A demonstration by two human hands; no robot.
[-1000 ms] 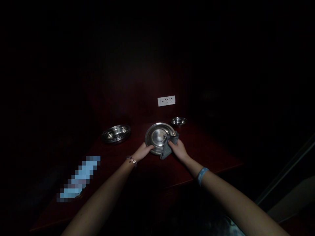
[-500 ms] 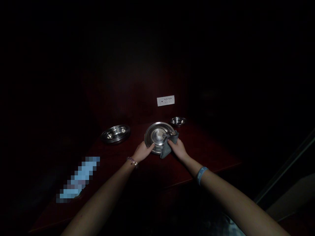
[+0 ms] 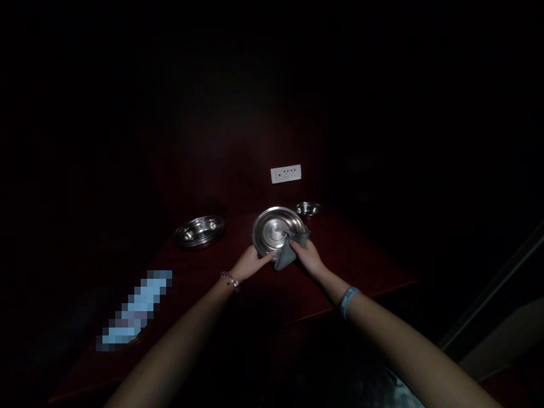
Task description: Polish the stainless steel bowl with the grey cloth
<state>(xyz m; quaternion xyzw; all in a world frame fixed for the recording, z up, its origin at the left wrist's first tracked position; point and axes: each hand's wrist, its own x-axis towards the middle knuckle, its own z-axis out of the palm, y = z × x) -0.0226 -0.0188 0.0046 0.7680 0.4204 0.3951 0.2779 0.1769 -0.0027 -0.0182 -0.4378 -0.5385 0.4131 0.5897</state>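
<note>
Steel bowl (image 3: 271,229), tilted — the left hand (image 3: 250,264) clasps one side, likely for steadiness; the right hand (image 3: 310,258) pinches a grey cloth (image 3: 289,255) against the other.

Wears a beaded bracelet (image 3: 230,281), purple and whitish, around the left wrist (image 3: 238,272). Has a flat blue wristband (image 3: 347,302) with pale markings, too small to read, around the right forearm (image 3: 395,334).

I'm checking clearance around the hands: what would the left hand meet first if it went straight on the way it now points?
The steel bowl, since the left hand holds its near rim; the gray cloth looks next in line, though depth is hard to judge in this dim view.
</note>
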